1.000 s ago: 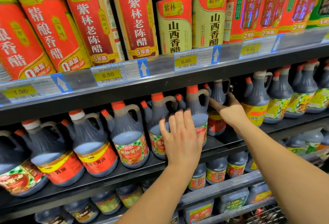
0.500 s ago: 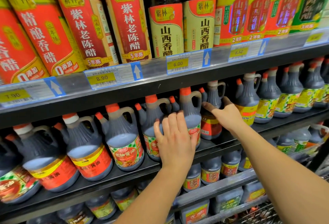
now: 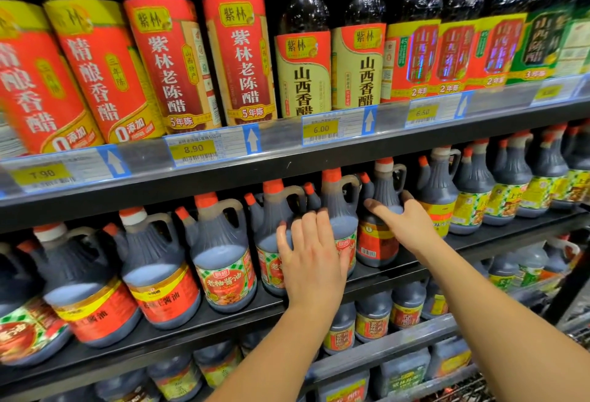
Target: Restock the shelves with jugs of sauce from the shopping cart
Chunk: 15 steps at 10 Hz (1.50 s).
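Dark jugs of sauce with orange caps stand in a row on the black middle shelf (image 3: pixel 191 321). My left hand (image 3: pixel 314 261) lies flat with straight fingers against two neighbouring jugs, the green-and-red labelled jug (image 3: pixel 271 235) and the taller jug (image 3: pixel 340 207) beside it. My right hand (image 3: pixel 407 224) clasps the shoulder of a red-labelled jug (image 3: pixel 375 243) set a little further back. Its index finger crosses the front and its thumb hooks round the right side. Both forearms reach in from the lower right.
Tall vinegar bottles (image 3: pixel 236 60) fill the upper shelf behind price tags (image 3: pixel 194 147). More jugs stand to the left (image 3: pixel 159 286) and right (image 3: pixel 472 197) of my hands. Smaller jugs (image 3: pixel 373 318) sit on lower shelves. Wire mesh (image 3: pixel 469 384) shows at the bottom right.
Both hands stay on the same jugs. My view has drifted slightly, so the shelves sit a little lower and further left in frame.
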Each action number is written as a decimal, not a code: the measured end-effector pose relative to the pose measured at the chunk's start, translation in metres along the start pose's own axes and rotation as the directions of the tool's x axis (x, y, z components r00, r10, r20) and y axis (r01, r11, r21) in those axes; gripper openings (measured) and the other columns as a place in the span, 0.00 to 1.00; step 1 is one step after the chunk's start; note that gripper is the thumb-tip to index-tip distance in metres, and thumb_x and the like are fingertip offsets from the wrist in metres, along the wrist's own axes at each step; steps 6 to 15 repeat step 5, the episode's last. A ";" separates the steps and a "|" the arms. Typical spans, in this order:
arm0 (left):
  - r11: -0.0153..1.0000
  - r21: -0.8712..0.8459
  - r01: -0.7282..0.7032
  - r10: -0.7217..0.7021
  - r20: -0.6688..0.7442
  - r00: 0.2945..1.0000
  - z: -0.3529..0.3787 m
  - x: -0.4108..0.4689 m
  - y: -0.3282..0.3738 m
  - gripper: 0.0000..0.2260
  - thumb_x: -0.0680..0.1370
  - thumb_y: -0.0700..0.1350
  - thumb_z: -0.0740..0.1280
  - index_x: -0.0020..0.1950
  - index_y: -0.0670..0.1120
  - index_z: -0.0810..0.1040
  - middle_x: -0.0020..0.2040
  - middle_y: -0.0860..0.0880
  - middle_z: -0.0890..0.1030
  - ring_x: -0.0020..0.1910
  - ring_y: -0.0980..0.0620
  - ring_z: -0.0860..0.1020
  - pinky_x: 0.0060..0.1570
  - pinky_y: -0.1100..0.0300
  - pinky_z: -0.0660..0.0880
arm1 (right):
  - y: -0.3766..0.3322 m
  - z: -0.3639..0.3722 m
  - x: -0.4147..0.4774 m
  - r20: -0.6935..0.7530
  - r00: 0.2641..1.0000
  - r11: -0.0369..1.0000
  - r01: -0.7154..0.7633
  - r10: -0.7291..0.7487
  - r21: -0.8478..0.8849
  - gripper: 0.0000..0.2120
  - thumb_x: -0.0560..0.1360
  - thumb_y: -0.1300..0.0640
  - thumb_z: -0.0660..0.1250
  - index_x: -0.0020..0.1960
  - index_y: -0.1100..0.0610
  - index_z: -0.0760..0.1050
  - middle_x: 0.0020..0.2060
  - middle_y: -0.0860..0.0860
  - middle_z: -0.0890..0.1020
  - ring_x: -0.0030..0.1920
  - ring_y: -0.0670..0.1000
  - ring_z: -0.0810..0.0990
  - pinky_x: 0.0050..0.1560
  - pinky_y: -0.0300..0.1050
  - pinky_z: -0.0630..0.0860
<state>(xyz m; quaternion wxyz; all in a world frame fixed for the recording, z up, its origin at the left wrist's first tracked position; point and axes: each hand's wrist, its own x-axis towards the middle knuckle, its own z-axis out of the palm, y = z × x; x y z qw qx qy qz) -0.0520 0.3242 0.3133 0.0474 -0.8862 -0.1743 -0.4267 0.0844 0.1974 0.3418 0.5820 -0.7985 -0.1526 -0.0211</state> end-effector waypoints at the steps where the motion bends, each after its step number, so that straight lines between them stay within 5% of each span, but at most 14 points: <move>1: 1.000 -0.012 0.009 -0.009 0.026 1.000 -0.002 0.000 0.002 0.34 0.66 0.59 0.76 0.66 0.44 0.73 0.59 0.46 0.76 0.57 0.45 0.74 0.67 0.44 0.60 | 0.000 -0.002 -0.002 0.010 1.000 1.000 -0.010 0.010 -0.004 0.39 0.68 0.38 0.73 0.70 0.57 0.66 0.58 0.51 0.79 0.58 0.53 0.77 0.58 0.51 0.74; 4: 0.986 -0.164 -0.044 0.061 0.098 0.993 -0.016 -0.007 -0.007 0.33 0.67 0.57 0.75 0.68 0.45 0.70 0.62 0.48 0.74 0.63 0.46 0.72 0.71 0.44 0.58 | -0.004 0.000 -0.007 -0.064 0.998 0.990 -0.022 0.013 -0.138 0.35 0.69 0.35 0.70 0.63 0.59 0.67 0.56 0.54 0.78 0.53 0.55 0.76 0.48 0.48 0.71; 5: 0.931 -0.322 -0.174 0.208 0.077 0.975 -0.032 -0.045 -0.025 0.28 0.70 0.55 0.71 0.68 0.48 0.69 0.62 0.51 0.71 0.63 0.50 0.71 0.68 0.48 0.69 | 0.003 -0.005 -0.021 -0.256 0.961 0.966 0.036 -0.104 -0.256 0.37 0.67 0.27 0.63 0.59 0.58 0.68 0.54 0.55 0.76 0.54 0.57 0.76 0.49 0.53 0.74; 15: 0.931 -0.322 -0.174 0.208 0.077 0.975 -0.032 -0.045 -0.025 0.28 0.70 0.55 0.71 0.68 0.48 0.69 0.62 0.51 0.71 0.63 0.50 0.71 0.68 0.48 0.69 | 0.003 -0.005 -0.021 -0.256 0.961 0.966 0.036 -0.104 -0.256 0.37 0.67 0.27 0.63 0.59 0.58 0.68 0.54 0.55 0.76 0.54 0.57 0.76 0.49 0.53 0.74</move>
